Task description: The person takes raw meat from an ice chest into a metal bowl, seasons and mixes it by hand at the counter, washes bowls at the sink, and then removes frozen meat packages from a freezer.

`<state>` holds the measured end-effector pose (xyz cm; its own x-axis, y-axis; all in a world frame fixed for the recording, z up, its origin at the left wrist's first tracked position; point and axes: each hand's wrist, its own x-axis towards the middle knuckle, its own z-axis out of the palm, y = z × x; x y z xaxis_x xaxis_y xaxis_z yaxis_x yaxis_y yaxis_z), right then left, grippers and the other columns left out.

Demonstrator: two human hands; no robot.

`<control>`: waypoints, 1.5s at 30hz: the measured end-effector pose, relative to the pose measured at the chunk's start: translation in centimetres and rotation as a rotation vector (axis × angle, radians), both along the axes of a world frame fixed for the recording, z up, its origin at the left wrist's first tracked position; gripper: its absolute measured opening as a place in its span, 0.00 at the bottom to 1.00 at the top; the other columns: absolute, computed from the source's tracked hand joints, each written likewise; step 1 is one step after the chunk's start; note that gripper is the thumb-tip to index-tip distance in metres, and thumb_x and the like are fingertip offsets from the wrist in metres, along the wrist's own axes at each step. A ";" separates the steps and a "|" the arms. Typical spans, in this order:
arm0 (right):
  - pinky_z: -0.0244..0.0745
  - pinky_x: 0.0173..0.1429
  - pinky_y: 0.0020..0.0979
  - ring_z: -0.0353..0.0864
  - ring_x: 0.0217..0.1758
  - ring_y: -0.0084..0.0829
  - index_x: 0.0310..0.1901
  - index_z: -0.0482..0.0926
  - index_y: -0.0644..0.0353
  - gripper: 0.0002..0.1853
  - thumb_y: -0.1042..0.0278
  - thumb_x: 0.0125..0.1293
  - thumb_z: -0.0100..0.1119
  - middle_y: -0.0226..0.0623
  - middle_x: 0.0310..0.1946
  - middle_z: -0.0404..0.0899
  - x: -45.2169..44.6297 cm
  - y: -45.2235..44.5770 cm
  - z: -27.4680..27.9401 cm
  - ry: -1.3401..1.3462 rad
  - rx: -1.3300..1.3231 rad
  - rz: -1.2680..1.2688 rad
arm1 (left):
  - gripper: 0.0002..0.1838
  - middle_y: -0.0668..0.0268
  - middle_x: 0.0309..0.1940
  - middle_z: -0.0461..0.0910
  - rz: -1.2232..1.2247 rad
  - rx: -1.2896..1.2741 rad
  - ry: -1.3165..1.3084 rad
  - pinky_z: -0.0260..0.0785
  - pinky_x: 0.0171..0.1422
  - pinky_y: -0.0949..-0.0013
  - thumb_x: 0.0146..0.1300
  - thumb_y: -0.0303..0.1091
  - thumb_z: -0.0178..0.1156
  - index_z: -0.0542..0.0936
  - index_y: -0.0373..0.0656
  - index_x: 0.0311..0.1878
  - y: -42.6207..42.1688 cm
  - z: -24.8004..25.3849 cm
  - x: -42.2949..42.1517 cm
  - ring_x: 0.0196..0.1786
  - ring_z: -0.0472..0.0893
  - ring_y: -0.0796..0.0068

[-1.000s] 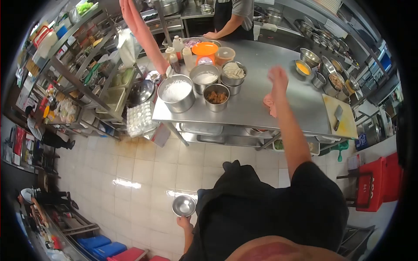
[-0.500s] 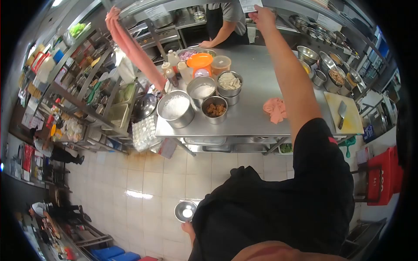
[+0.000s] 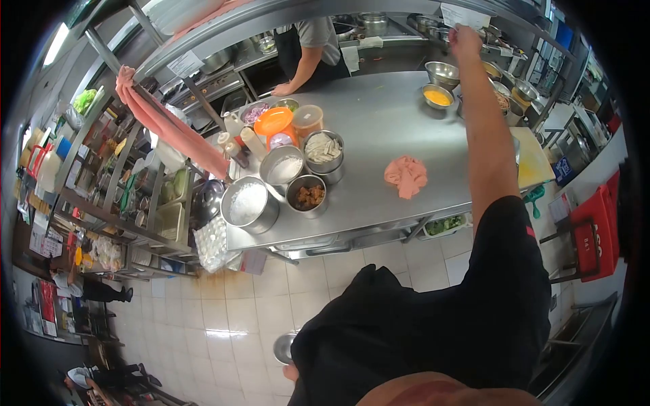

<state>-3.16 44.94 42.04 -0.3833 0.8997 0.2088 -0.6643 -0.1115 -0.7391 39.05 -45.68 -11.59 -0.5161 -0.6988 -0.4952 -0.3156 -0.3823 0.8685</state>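
My left hand (image 3: 290, 372), low beside my body, grips the rim of a steel bowl (image 3: 284, 348); my clothing covers part of both. My right arm stretches over the counter's far right side. My right hand (image 3: 465, 42) is raised with its fingers closed, just below and in front of a white paper sheet (image 3: 466, 15) at the overhead shelf. What its fingers hold, if anything, is hidden. Below that arm stand a steel bowl (image 3: 443, 73) and a bowl of yellow liquid (image 3: 437, 97). A crumpled pink cloth (image 3: 406, 176) lies on the steel counter (image 3: 359, 196).
Pots of white powder (image 3: 244, 203) and brown pieces (image 3: 311, 196) stand at the counter's left, near an orange bowl (image 3: 273, 121) and squeeze bottles. A person's hand (image 3: 282, 89) rests on the far edge. A yellow-stained cutting board (image 3: 535, 159) lies right.
My view has turned and shifted right. My right hand has moved right along the shelf; the slip it touched before no longer shows clearly. The left hand still holds the bowl.
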 end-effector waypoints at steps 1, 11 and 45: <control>0.75 0.24 0.29 0.77 0.26 0.33 0.40 0.73 0.67 0.06 0.75 0.63 0.55 0.42 0.31 0.76 -1.9 5.1 -0.4 -0.013 0.015 0.017 | 0.12 0.55 0.37 0.70 -0.006 -0.005 0.027 0.83 0.38 0.56 0.56 0.20 0.55 0.63 0.33 0.40 -0.2 0.4 -0.6 0.37 0.79 0.61; 0.81 0.38 0.38 0.79 0.34 0.38 0.47 0.69 0.67 0.19 0.58 0.67 0.57 0.47 0.35 0.76 -5.6 -5.1 -9.3 0.078 -0.077 0.272 | 0.08 0.61 0.30 0.71 0.082 0.033 0.039 0.83 0.32 0.61 0.56 0.20 0.55 0.65 0.38 0.29 1.4 1.6 -5.4 0.31 0.80 0.66; 0.62 0.14 0.25 0.71 0.14 0.27 0.34 0.76 0.62 0.14 0.60 0.57 0.67 0.35 0.18 0.75 -22.5 -51.4 1.9 0.097 0.203 0.842 | 0.10 0.52 0.33 0.69 0.213 -0.228 -0.255 0.78 0.32 0.55 0.51 0.20 0.55 0.65 0.31 0.34 8.6 -8.6 16.6 0.32 0.76 0.57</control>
<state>-25.68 -6.49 43.93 -0.8766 0.2665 0.4008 -0.4811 -0.4662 -0.7424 55.63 -37.05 -20.17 -0.2280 -0.8839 -0.4084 -0.4666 -0.2689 0.8426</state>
